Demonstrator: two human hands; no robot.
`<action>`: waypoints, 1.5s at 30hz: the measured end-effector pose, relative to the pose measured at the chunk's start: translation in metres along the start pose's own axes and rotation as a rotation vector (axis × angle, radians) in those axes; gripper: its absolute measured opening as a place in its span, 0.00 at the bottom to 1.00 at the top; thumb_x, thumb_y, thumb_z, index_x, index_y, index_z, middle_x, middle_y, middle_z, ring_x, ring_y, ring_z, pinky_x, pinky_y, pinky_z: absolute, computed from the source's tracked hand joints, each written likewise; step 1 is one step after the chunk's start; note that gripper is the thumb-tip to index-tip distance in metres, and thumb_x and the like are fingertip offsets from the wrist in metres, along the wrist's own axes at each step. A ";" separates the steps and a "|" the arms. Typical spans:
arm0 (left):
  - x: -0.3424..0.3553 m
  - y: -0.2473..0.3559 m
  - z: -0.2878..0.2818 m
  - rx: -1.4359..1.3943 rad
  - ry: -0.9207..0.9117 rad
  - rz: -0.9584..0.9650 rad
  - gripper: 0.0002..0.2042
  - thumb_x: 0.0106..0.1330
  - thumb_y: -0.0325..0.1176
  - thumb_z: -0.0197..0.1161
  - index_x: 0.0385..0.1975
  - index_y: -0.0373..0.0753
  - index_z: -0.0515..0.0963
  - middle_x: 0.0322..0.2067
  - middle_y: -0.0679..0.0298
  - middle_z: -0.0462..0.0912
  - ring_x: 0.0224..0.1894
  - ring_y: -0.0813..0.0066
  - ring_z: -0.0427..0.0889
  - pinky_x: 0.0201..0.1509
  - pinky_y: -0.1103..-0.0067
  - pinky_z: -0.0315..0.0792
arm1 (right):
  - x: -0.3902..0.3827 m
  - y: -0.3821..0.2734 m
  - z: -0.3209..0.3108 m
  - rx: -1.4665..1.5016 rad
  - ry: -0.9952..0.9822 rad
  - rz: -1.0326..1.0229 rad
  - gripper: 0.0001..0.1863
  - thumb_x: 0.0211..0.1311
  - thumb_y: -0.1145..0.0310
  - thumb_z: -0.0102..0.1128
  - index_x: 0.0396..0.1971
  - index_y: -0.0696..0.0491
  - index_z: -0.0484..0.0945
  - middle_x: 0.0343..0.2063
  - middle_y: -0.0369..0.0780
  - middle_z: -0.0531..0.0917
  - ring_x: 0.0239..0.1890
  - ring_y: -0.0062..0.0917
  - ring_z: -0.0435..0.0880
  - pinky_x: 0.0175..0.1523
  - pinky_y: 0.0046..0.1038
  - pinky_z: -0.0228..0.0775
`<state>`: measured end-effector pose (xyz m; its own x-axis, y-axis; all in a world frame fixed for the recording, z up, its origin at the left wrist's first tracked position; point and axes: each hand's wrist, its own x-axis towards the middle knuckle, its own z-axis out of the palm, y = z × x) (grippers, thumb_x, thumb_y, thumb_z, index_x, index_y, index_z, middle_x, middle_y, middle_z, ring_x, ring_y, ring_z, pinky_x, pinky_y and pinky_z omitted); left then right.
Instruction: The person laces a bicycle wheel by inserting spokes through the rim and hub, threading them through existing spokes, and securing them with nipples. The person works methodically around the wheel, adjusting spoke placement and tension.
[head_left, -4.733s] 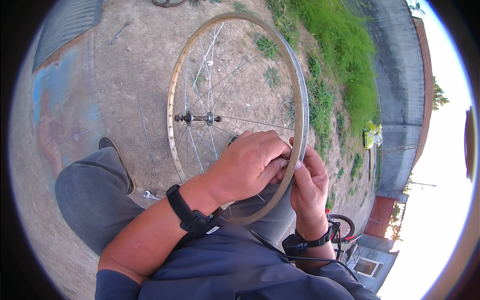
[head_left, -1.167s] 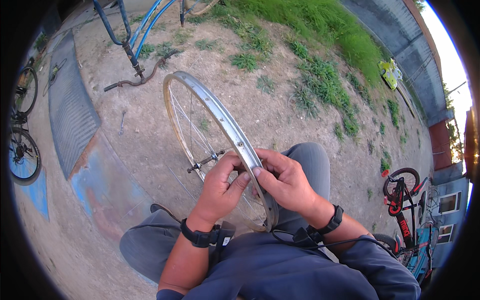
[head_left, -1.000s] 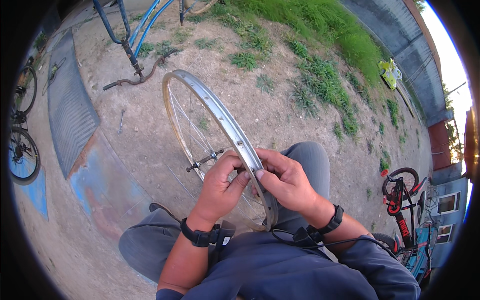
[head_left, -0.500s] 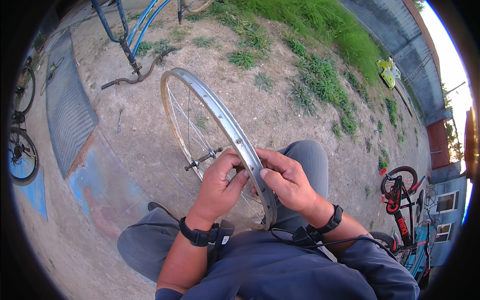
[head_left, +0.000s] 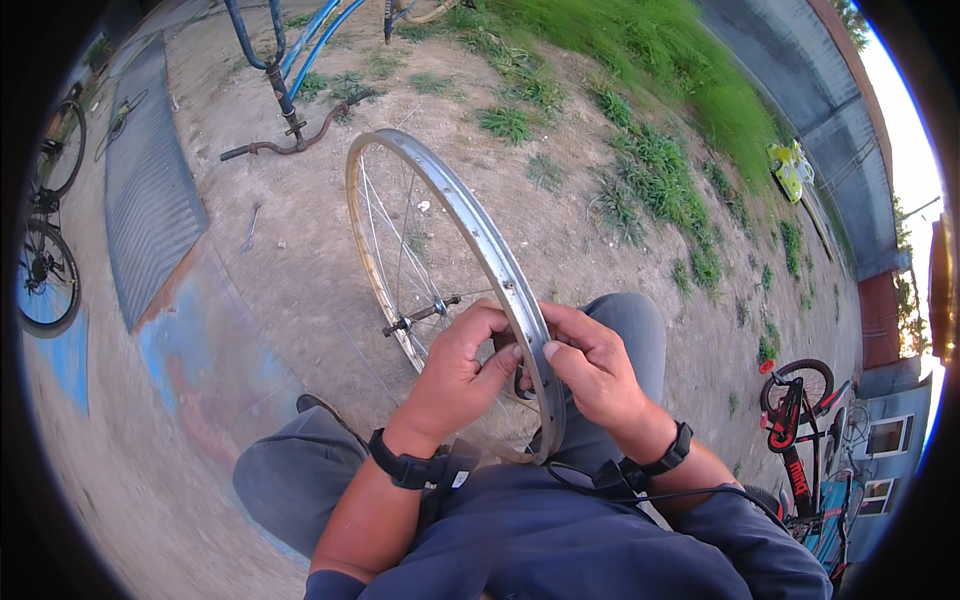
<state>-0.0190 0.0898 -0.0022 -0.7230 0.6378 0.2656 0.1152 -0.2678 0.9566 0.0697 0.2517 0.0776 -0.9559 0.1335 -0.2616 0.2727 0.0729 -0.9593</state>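
Note:
A bare bicycle wheel rim (head_left: 470, 215) stands upright and tilted between my knees, with no tyre on it. Several thin spokes run from it to the hub (head_left: 424, 316), which lies left of the rim. My right hand (head_left: 598, 370) grips the rim from its right, the thumb against its outer face. On the inner side, my left hand (head_left: 462, 370) is closed, thumb and fingers pinched together close to the rim. Something small and dark shows by those fingertips, too hidden to name. The fingers' far ends are partly behind the rim.
A wrench (head_left: 251, 228) lies on the dirt to the left. Ahead, a blue bicycle frame (head_left: 310, 50) rests on its handlebar (head_left: 300, 146). A ribbed sheet (head_left: 155, 190) and bicycles (head_left: 48, 270) are at left. A black and red bicycle (head_left: 800, 430) lies at right.
The view has shifted slightly, so the surroundings and wheel sit a little farther right. Both hands keep about the same places on the rim.

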 end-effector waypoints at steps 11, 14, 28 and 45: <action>0.002 -0.001 -0.002 0.084 -0.014 0.056 0.07 0.74 0.27 0.63 0.46 0.33 0.81 0.52 0.58 0.83 0.54 0.64 0.82 0.59 0.73 0.75 | -0.001 0.001 0.002 -0.001 0.034 -0.016 0.26 0.71 0.77 0.46 0.68 0.65 0.69 0.43 0.43 0.85 0.38 0.27 0.87 0.47 0.31 0.82; 0.004 0.000 -0.001 0.096 0.012 0.089 0.06 0.72 0.25 0.63 0.46 0.35 0.81 0.46 0.58 0.82 0.48 0.59 0.82 0.54 0.69 0.75 | 0.000 0.002 0.001 0.031 0.028 -0.014 0.26 0.71 0.76 0.46 0.68 0.65 0.70 0.44 0.43 0.85 0.37 0.27 0.88 0.47 0.31 0.83; 0.004 -0.005 0.003 0.060 0.070 0.147 0.07 0.70 0.26 0.64 0.45 0.38 0.82 0.39 0.58 0.82 0.43 0.54 0.82 0.49 0.66 0.75 | 0.000 0.001 0.002 0.015 0.031 -0.015 0.26 0.71 0.73 0.48 0.67 0.65 0.71 0.43 0.44 0.86 0.36 0.28 0.88 0.45 0.31 0.83; 0.002 -0.005 0.003 0.013 0.081 0.115 0.08 0.67 0.25 0.65 0.44 0.38 0.81 0.37 0.58 0.80 0.41 0.53 0.81 0.47 0.65 0.74 | 0.000 0.009 0.001 0.044 0.043 -0.042 0.26 0.72 0.73 0.46 0.67 0.65 0.69 0.41 0.45 0.85 0.35 0.28 0.87 0.44 0.33 0.85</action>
<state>-0.0185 0.0946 -0.0062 -0.7570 0.5429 0.3637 0.2091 -0.3260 0.9219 0.0719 0.2513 0.0691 -0.9607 0.1733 -0.2168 0.2261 0.0357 -0.9734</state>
